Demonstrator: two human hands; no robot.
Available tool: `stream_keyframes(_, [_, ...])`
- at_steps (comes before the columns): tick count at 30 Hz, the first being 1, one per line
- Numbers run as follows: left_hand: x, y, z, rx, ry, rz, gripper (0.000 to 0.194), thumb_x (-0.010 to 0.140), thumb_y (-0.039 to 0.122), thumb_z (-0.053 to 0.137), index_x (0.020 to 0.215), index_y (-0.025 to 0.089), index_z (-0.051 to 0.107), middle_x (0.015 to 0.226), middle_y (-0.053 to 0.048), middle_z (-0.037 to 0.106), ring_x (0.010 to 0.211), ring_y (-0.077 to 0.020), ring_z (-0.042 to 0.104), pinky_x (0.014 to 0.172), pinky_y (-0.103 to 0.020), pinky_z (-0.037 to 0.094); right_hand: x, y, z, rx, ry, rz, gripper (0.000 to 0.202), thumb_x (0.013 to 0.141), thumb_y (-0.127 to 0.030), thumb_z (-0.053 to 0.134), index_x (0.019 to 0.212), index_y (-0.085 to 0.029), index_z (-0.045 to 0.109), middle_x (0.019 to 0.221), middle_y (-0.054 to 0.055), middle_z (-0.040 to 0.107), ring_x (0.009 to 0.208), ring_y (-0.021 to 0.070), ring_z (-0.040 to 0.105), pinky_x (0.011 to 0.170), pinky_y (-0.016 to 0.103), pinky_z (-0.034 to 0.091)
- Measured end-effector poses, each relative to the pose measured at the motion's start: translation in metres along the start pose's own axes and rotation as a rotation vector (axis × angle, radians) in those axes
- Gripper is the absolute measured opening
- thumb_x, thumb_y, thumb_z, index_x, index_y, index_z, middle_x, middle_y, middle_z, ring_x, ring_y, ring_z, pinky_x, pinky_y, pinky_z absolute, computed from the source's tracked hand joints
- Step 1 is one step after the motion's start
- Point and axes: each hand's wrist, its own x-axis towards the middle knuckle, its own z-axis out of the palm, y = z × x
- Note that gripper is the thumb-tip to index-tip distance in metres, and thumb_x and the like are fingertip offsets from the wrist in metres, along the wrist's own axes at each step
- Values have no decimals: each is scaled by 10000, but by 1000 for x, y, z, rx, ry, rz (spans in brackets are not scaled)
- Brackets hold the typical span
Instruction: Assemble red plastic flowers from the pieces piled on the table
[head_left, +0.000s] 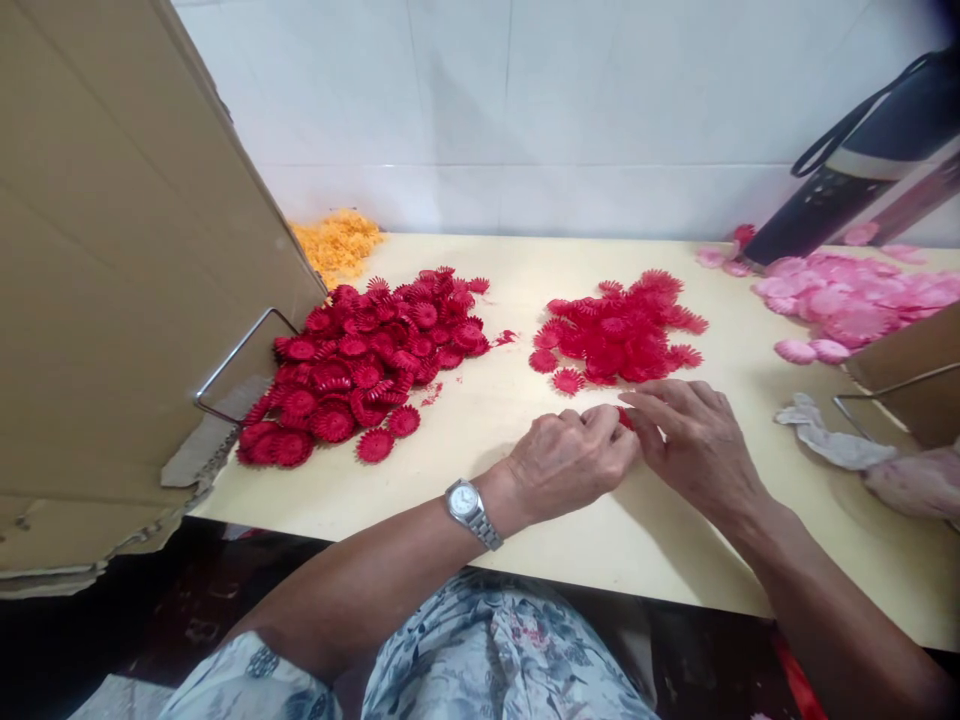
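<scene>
Wrinkled, floral-printed cloth (495,650) spreads below the near edge of a smooth cream tabletop (469,430), over which the left hand (574,450), a linked metal watch (465,502) at its wrist, has its grip pinched around a small red piece (625,418), mostly hidden by fingers. With fingers bent, the right hand (697,440) meets that piece from the other side, though whether its grip is closed I cannot tell. Just beyond lie thin, saw-edged red discs (619,335), loosely heaped, well apart from cupped, pleated dark red discs (375,365) piled beside stiff brown cardboard (135,250).
</scene>
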Motion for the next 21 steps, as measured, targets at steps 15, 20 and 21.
stream_keyframes(15, [-32,0,4,-1835,173,-1178,102,714,193,585,786,121,592,623,-30,636,496,-120,560,461,-225,449,-6,-73,-20,670,38,253,140,850,-87,463,848,-174,573,714,42,610,674,163,540,597,304,442])
stream_keyframes(20, [-34,4,3,-1850,173,-1265,150,661,241,654,738,122,608,523,-8,618,389,-138,547,396,-251,453,0,-78,-28,754,50,314,126,859,-119,465,819,-176,570,672,30,582,638,150,526,583,284,427])
stream_keyframes(21, [-34,5,4,-1843,177,-1269,146,666,247,657,731,122,617,511,-2,611,387,-133,541,391,-242,443,2,-81,-29,774,57,325,118,858,-127,471,810,-178,566,662,23,574,630,146,520,580,279,424])
